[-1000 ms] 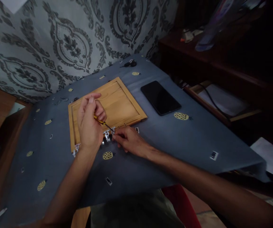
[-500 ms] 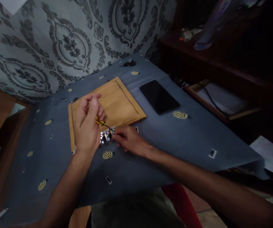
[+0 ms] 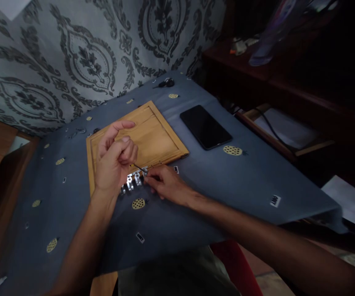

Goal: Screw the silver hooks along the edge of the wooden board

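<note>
1. A thin yellow-handled screwdriver [image 3: 138, 168] is clasped in the closed grip of the left hand [image 3: 114, 162], its tip on a silver metal hinge [image 3: 133, 179] at the near edge of a wooden door panel [image 3: 160, 135].
2. The hinge is pinched by the right hand [image 3: 165, 187].
3. The left fingers have curled since a moment ago, and the handle is now nearly hidden.
4. No screw can be made out.

Panel [image 3: 155, 131] is showing light wood, smooth, with a satin grain. Hinge [image 3: 133, 180] is reading as bright bare metal, glinting. Screwdriver [image 3: 138, 167] is showing a thin dark metal shaft and a yellow plastic-looking handle. Phone [image 3: 205, 126] is showing glossy black glass. Cloth [image 3: 226, 185] over the bench is looking matt, printed and lightly creased. Wallpaper [image 3: 72, 61] is looking matt.
</note>
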{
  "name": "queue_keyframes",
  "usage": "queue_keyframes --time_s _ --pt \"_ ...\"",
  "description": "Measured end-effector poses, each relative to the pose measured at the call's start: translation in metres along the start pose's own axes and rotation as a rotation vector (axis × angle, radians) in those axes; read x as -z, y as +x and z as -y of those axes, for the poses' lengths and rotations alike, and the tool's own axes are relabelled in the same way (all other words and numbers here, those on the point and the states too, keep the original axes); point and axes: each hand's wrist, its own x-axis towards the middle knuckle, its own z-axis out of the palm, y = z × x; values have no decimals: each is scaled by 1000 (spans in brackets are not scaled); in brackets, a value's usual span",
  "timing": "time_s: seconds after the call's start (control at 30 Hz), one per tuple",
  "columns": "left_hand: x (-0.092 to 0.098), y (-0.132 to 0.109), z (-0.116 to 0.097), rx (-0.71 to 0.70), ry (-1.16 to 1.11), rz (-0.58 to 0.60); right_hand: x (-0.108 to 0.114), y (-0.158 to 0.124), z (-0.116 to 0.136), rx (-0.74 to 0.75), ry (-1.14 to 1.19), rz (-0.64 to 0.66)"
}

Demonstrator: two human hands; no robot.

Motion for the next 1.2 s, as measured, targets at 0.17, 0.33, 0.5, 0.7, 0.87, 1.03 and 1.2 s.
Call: queue_keyframes --time_s 0.17,0.33,0.5,0.7,0.87,1.03,1.2 --pt "-4 -5 -3 -7 53 -35 0 -1 0 3 11 2" --pt "-10 -6 -2 1 32 -44 0 1 -3 30 -1 3" --pt "-9 0 3 -22 12 -19 0 1 -3 40 1 8" --pt "-6 0 2 -19 15 26 0 1 -2 33 5 16" --pt "5 -3 -2 -81 244 -23 0 1 -2 2 26 12" --pt "12 -6 0 -269 418 -170 -1 1 -2 1 39 16" --pt "-4 -9 3 -211 163 -172 0 1 -2 14 1 12"
